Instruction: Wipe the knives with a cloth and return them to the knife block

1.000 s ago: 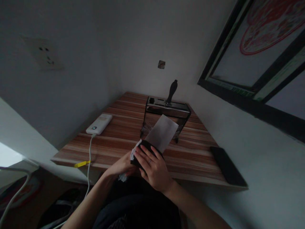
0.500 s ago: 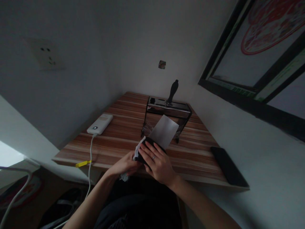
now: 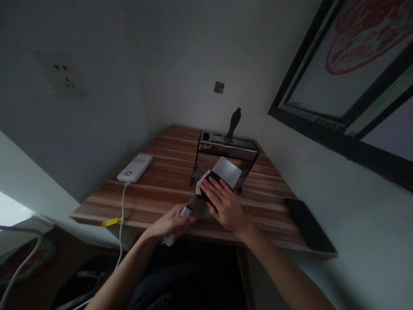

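Nearest the body, the left hand is clenched around a pale-wrapped handle, with a crumpled bit of the wrapping sticking out below the fist toward 7 o'clock. From that grip, a broad flat blade runs away between 1 and 2 o'clock, its long axis on a slant across the table; twelve points to the far wall.

Farther along this axis, the right hand lies over a black pad edged with white material at its 9 o'clock side. Its fingers are stretched flat across the pad; whether the thumb pinches from below is hidden, so I cannot tell how firm that grip is. A grey stretch of blade shows between the fist and the pad, and a pale end projects past the pad toward 1 o'clock. The right hand is therefore nearer the free end, the left nearer the handle; the pad's line of travel on the blade would be that same slant.

Beyond, a dark slab rests at 3 o'clock from the right hand and a white power bank near 10 o'clock from the left. Farthest, a metal stand rises behind the blade's end; contact there is unclear.
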Demonstrator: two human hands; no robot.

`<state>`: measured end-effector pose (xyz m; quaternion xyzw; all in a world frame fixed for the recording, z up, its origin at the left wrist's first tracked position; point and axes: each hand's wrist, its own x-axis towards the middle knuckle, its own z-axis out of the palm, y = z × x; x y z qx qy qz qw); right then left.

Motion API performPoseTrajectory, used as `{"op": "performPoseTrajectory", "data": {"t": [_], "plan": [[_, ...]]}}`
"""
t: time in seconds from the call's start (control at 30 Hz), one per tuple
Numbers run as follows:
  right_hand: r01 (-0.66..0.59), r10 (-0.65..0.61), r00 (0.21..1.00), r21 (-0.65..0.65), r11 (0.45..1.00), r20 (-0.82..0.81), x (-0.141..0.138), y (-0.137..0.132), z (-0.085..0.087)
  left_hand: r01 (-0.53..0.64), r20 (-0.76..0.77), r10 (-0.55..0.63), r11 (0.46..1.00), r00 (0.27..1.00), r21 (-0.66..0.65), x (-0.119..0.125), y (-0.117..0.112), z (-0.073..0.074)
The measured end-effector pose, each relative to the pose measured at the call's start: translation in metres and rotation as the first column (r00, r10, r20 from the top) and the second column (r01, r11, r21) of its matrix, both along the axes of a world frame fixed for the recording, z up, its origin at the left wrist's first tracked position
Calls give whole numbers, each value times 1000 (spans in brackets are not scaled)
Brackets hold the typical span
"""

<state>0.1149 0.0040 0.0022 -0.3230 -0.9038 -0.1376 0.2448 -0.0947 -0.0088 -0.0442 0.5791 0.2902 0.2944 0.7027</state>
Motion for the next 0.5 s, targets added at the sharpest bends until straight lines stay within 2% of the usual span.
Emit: {"op": "performPoseTrajectory", "data": {"t": [0.5], "plan": [[96,-93,987,17,995,-132,28,44,29,2,-14,-2,1000,1000,-8,0,-1,2]]}}
